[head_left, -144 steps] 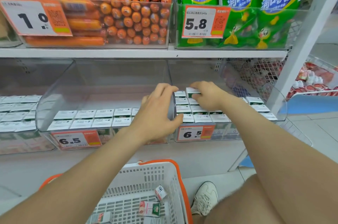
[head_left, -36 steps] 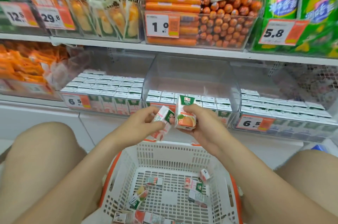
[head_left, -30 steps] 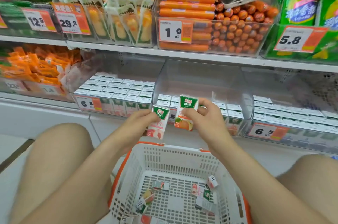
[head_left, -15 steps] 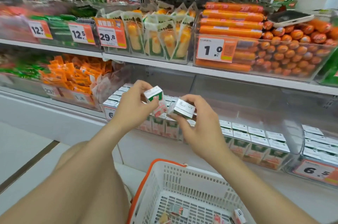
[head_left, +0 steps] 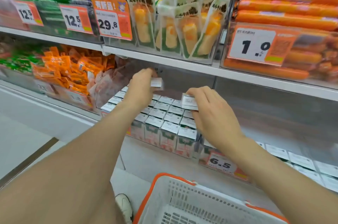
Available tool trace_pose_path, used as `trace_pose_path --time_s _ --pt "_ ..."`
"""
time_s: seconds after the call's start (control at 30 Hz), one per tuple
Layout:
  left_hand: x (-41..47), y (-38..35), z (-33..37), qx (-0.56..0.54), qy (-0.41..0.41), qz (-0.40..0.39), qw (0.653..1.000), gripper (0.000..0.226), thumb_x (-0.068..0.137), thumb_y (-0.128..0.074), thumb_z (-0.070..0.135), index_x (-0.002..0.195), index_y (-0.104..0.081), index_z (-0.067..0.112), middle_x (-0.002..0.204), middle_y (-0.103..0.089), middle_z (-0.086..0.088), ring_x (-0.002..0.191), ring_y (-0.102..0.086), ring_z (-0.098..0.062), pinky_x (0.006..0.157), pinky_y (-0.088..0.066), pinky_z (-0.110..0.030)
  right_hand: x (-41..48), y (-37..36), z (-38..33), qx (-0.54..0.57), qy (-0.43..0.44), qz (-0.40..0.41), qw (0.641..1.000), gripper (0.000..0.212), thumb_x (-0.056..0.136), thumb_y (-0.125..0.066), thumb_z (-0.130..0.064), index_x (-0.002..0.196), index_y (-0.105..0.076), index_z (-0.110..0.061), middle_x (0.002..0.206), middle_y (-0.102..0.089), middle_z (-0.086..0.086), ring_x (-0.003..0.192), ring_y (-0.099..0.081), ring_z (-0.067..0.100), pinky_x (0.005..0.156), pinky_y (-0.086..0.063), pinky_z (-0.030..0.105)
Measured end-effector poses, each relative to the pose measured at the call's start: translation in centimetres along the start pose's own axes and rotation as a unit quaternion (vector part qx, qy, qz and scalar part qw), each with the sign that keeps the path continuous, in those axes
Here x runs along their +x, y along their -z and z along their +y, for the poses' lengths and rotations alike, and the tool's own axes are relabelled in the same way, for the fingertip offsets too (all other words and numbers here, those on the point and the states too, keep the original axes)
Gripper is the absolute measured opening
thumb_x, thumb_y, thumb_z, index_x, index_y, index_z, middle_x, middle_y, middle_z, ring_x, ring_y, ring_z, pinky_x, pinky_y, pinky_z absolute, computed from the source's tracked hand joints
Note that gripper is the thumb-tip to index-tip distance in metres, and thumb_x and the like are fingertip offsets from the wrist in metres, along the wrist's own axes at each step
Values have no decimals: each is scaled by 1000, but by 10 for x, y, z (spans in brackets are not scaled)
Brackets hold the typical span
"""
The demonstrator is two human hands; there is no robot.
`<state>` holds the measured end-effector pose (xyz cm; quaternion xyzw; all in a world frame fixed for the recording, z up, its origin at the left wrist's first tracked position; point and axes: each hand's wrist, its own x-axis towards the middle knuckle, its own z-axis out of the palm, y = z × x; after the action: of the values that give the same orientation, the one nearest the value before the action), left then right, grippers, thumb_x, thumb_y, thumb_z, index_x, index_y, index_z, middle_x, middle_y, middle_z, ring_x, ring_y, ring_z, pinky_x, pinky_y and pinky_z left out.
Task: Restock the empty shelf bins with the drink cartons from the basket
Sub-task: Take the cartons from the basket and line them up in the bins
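gripping small white-topped drink carton (head_left: 157,83) in left hand (head_left: 140,89), blurred, held over back of packed cartons (head_left: 164,116), green-and-peach fronted. pinching second carton (head_left: 189,102) in right hand (head_left: 214,116), just above same rows. well below both grips, white orange-rimmed basket (head_left: 182,196).

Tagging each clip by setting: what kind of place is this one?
Most likely a grocery shop or supermarket aisle: printed price tags clipped to the shelf fronts, bins of packaged sausages and boxed drink cartons, and a plastic shopping basket below.
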<state>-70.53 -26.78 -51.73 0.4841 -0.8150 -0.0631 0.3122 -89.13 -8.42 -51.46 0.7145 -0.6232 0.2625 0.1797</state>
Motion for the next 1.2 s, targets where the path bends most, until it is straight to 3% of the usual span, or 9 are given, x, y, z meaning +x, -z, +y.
trace_pose_path --time_s 0.27,0.37,0.47,0.53,0.63,0.77,0.87,1.1,1.2 --pt "20 -18 0 235 -12 -201 951 68 90 -50 -7 142 -54 38 113 -70 -5 115 -61 -35 110 -31 -55 1 -17 0 98 -45 -34 994 53 94 -70 -5 141 -52 -23 123 -59 1 104 -61 29 82 -55 45" --pt "22 -24 -2 192 25 -262 946 40 110 -35 28 146 -50 36 129 -65 -9 131 -52 -39 118 -20 -66 -1 -18 4 116 -49 -27 992 52 96 -68 -5 142 -51 -23 123 -54 2 95 -61 30 77 -56 48" --pt "14 -21 6 212 21 -293 932 52 111 -24 49 158 -36 31 162 -42 -9 155 -22 -40 121 -5 -71 -2 -16 5 131 -56 -17 990 52 96 -69 -5 142 -53 -23 123 -52 1 96 -59 27 79 -55 46" --pt "6 -13 15 185 21 -293 938 53 110 -28 48 159 -36 29 166 -36 -7 157 -17 -39 121 -9 -68 -4 -12 6 139 -53 -4 989 51 96 -71 -8 141 -54 -22 122 -54 0 102 -57 22 85 -54 43" --pt "-14 10 39 89 -6 -268 959 49 105 -37 48 143 -57 24 150 -58 -8 142 -43 -37 115 -37 -52 -11 5 5 180 -67 33 981 49 96 -72 -10 141 -56 -20 121 -56 0 90 -52 13 85 -50 31" --pt "-52 40 86 -57 -39 -190 979 28 103 -50 24 109 -77 28 106 -78 2 101 -71 -23 83 -55 -33 -23 33 -4 234 -115 94 961 44 96 -73 -20 137 -59 -19 116 -58 -1 95 -54 7 85 -42 12" --pt "-82 55 117 -169 -12 -158 973 34 96 -45 26 91 -79 28 84 -79 6 85 -74 -14 80 -60 -37 -30 50 -5 273 -183 103 939 38 93 -73 -23 129 -64 -22 110 -67 -6 97 -63 10 87 -52 27" --pt "-131 50 168 -322 -39 -227 918 17 104 -59 22 113 -74 23 88 -81 0 90 -75 -24 79 -59 -46 -74 93 23 439 -323 -4 838 19 104 -63 -22 119 -72 -14 95 -80 4 86 -77 25 84 -63 48" --pt "-145 37 183 -376 -10 -256 890 15 105 -62 19 114 -72 12 91 -81 -5 91 -76 -22 84 -61 -43 -84 118 36 438 -358 -78 821 37 110 -49 -36 107 -74 -9 91 -80 10 86 -78 29 82 -65 46"
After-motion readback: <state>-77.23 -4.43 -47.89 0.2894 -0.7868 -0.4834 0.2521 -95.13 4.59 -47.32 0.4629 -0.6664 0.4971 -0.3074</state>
